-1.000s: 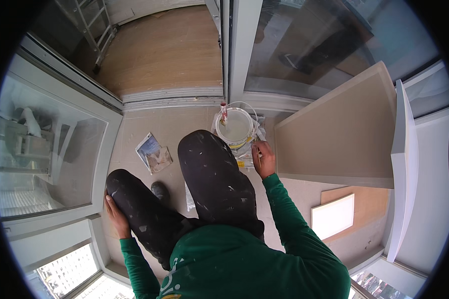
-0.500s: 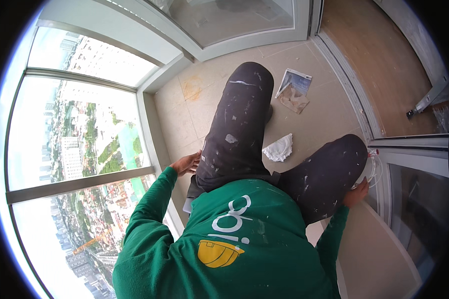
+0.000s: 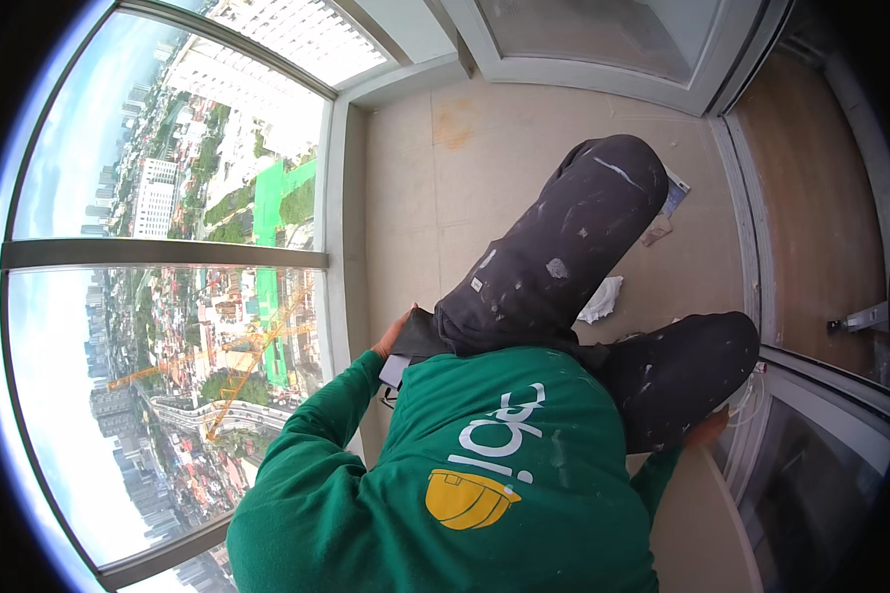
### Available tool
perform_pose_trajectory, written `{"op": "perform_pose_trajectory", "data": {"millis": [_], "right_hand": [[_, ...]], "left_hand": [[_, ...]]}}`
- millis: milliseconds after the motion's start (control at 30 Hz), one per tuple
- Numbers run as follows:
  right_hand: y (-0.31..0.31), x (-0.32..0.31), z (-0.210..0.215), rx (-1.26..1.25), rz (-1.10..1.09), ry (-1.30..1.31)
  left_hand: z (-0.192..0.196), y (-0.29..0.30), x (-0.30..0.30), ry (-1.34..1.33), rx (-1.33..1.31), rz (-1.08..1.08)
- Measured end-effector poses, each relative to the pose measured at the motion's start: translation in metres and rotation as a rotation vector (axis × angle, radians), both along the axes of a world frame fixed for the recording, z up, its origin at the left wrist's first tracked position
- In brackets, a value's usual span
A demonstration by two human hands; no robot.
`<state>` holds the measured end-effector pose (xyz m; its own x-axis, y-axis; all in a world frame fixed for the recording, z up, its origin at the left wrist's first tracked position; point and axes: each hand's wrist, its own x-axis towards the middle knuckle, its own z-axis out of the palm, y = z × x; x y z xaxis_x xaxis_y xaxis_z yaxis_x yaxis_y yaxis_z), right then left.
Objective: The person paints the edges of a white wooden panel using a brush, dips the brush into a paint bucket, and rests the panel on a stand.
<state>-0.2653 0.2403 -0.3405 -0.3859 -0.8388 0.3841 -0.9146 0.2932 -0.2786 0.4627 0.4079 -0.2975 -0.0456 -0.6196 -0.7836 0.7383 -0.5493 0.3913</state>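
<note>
My left hand (image 3: 394, 334) is beside my left hip, its fingers closed on the edge of a black pocket flap (image 3: 423, 334) that stands out from my dark, paint-spotted trousers (image 3: 554, 262). Just below the flap, a small grey box-like thing (image 3: 396, 371) sticks out, with a dark cord or strap under it. My right hand (image 3: 707, 429) is low beside my right thigh, near the top of a beige panel (image 3: 697, 519). The thigh hides most of its fingers. Close to that hand is a clear, loop-shaped thing (image 3: 752, 400), too small to name.
Tall windows (image 3: 168, 255) run along the left. A crumpled white cloth or paper (image 3: 601, 299) and a printed sheet (image 3: 674, 196) lie on the tiled floor (image 3: 405, 198), partly behind my leg. A framed glass door (image 3: 603, 74) stands ahead; a sliding-door track (image 3: 747, 217) runs on the right.
My body and view have turned, and my left knee has swung right, covering part of the printed sheet. The left hand has gone from the thigh's side to the black flap, which now stands out.
</note>
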Motion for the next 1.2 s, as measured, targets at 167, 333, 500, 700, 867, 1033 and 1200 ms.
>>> {"op": "perform_pose_trajectory", "data": {"millis": [167,333,500,700,867,1033,1200], "right_hand": [[0.004,-0.01,-0.024,-0.04,-0.027,0.021],[0.009,-0.01,-0.032,-0.12,-0.005,0.102],[0.007,0.003,-0.02,-0.077,-0.058,0.16],[0.005,-0.003,-0.035,-0.035,-0.15,0.143],[0.014,0.005,-0.015,-0.147,-0.15,0.137],[0.019,0.002,0.022,-0.234,-0.172,0.048],[-0.04,0.013,0.121,-0.515,-0.088,0.136]], "left_hand": [[0.013,0.0,-0.008,-0.014,-0.033,-0.043],[0.024,0.006,-0.013,-0.045,-0.04,-0.093],[0.029,0.014,-0.025,-0.082,-0.047,-0.134],[0.032,0.005,-0.031,-0.137,-0.079,-0.23],[0.053,0.02,-0.027,-0.24,-0.146,-0.343],[0.067,0.041,-0.027,-0.343,-0.243,-0.413],[0.086,0.055,-0.022,-0.406,-0.234,-0.458]]}}
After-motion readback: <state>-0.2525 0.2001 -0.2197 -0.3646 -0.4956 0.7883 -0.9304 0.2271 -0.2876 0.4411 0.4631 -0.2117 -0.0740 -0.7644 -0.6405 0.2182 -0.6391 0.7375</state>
